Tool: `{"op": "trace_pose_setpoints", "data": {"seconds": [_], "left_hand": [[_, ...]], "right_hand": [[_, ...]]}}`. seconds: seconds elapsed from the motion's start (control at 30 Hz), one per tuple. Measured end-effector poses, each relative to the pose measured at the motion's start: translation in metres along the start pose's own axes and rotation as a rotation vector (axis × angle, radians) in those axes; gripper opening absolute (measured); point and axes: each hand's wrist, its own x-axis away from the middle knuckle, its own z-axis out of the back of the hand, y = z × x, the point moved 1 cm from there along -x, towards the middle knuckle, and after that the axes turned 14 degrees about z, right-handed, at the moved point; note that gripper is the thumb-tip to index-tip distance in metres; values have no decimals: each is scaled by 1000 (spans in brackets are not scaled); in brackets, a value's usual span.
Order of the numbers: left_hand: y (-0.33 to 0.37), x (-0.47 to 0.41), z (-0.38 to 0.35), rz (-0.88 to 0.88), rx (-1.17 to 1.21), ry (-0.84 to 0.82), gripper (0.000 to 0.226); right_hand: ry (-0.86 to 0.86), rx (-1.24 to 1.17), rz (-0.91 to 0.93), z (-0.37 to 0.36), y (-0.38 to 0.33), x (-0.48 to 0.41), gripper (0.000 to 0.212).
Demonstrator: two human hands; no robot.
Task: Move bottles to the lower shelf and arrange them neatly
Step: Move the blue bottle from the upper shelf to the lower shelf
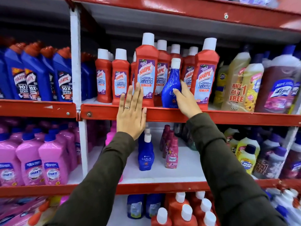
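A small blue Ujala bottle [171, 84] with a white cap stands at the front edge of the upper shelf [162, 114], among red Harpic bathroom cleaner bottles [146, 70]. My right hand [185, 100] wraps around its lower right side. My left hand [132, 110] is flat, fingers together and pointing up, resting against the shelf's red front lip and the foot of a tall Harpic bottle. On the lower shelf [162, 175], a row of matching blue Ujala bottles [146, 154] runs back from the front, partly hidden behind my left wrist.
Pink Comfort bottles [171, 152] stand in a row right of the Ujala row, with bare white shelf between. Blue Harpic bottles [40, 75] fill the upper left bay, pink Shakti bottles [40, 163] the lower left. Lizol and yellow cleaner bottles [260, 85] crowd the right. A white upright post [75, 62] divides the bays.
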Motion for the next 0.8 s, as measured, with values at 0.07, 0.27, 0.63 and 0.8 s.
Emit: {"op": "trace_pose_setpoints", "data": {"seconds": [0.07,0.27,0.63,0.8], "left_hand": [[-1,0,-1,-11,-4,4,65],[-1,-1,-3,-11,-37,32,65],[-1,-1,-3,-19,-22,24,64],[0,0,-1,-17,-12,3,63]], "right_hand": [[-29,-49,-38,3,2,-3,40],[11,-121,-90,11,1,-1,36],[134,-258,-21,22,-20,-4,38],[130,-346,-11,25,-34,13,35]]}}
